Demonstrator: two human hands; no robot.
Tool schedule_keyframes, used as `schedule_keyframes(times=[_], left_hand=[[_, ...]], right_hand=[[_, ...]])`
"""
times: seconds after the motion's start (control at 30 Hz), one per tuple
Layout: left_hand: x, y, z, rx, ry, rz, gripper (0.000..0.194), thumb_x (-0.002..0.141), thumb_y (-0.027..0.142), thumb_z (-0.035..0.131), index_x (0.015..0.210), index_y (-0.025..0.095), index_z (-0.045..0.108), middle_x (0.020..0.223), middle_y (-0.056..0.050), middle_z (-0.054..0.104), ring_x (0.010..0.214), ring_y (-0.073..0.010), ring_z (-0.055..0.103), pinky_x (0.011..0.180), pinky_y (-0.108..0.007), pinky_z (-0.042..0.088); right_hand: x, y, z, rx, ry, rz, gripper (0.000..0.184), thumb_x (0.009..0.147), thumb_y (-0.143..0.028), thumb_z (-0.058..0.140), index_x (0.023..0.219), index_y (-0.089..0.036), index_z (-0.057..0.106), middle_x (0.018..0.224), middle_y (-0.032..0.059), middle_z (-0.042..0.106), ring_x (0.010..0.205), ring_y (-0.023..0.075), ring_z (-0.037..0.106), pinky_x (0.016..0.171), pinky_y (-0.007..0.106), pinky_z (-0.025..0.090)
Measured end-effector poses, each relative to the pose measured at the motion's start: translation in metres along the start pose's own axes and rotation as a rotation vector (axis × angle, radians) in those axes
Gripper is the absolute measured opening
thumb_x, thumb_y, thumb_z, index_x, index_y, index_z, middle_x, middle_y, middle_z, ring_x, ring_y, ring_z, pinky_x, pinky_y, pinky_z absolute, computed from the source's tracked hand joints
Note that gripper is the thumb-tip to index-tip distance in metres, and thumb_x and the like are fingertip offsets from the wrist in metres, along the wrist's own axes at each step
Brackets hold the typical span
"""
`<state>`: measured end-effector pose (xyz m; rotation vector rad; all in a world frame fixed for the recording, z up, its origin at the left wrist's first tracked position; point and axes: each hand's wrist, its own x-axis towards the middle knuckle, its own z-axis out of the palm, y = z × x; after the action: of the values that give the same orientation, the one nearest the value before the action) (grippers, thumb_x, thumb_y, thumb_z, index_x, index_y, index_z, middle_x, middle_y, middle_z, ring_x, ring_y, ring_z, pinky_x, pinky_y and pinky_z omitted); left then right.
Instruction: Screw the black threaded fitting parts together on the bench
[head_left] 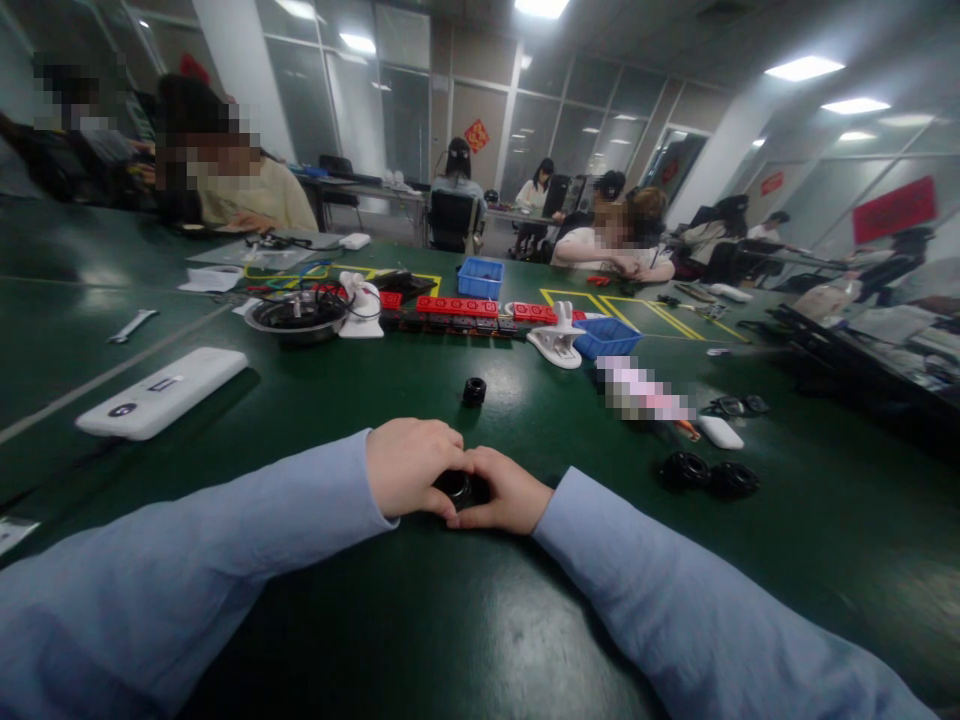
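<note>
Dead ahead at twelve o'clock on the green surface [480,630], you've got your left hand [416,467] and right hand [506,490] curled round a dark round piece [456,487], each grip pinching it as they meet! Just beyond, at twelve o'clock from it, sits a small black cylinder [474,391]; two black parts [731,480] rest together at three o'clock, a white slab [165,393] at ten

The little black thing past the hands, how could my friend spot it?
On the green table, find the left hand and right hand cupped around a dark round piece. Just beyond stands the little black thing. It's alone and untouched, unlike the black pair at right.
</note>
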<state>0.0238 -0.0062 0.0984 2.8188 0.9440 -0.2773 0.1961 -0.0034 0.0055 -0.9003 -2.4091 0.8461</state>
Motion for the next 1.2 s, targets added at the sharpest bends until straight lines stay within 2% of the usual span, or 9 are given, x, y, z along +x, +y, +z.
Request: schedule_keyframes(times=[0.6,0.8,1.0,1.2], left_hand=[[-0.0004,0.0022,0.0026,0.029,0.039,-0.017,0.036,0.076,0.043,0.070,0.105,0.024,0.065,0.094,-0.005,0.063,0.089,-0.0233,0.060,0.068,-0.029,0.045],[-0.0001,0.0045,-0.0002,0.029,0.005,-0.052,0.037,0.075,0.043,0.070,0.106,0.023,0.065,0.097,-0.006,0.064,0.091,-0.0247,0.060,0.069,-0.030,0.045],[-0.0004,0.0026,0.0033,0.046,0.049,-0.015,0.038,0.075,0.045,0.070,0.106,0.023,0.065,0.094,-0.006,0.063,0.089,-0.0238,0.060,0.067,-0.029,0.045],[-0.0002,0.0045,0.0004,0.033,0.001,-0.051,0.039,0.075,0.043,0.071,0.108,0.023,0.064,0.097,-0.007,0.063,0.093,-0.0253,0.060,0.070,-0.031,0.046]], right_hand=[[-0.0004,0.0012,-0.0005,0.018,-0.011,0.024,0.040,0.064,-0.035,0.079,0.097,-0.016,0.067,0.093,0.0046,0.067,0.086,0.0203,0.060,0.078,0.032,0.044],[0.0002,-0.0013,-0.0024,0.011,-0.004,0.021,0.041,0.063,-0.035,0.080,0.097,-0.014,0.067,0.092,0.0059,0.068,0.085,0.0209,0.060,0.078,0.032,0.044],[0.0005,-0.0024,-0.0023,0.014,-0.017,0.028,0.039,0.064,-0.034,0.079,0.096,-0.015,0.067,0.092,0.0052,0.068,0.084,0.0198,0.060,0.076,0.031,0.044],[0.0007,-0.0006,-0.0021,0.015,-0.022,0.030,0.041,0.063,-0.034,0.080,0.097,-0.015,0.066,0.091,0.0043,0.067,0.083,0.0194,0.060,0.076,0.031,0.044]])
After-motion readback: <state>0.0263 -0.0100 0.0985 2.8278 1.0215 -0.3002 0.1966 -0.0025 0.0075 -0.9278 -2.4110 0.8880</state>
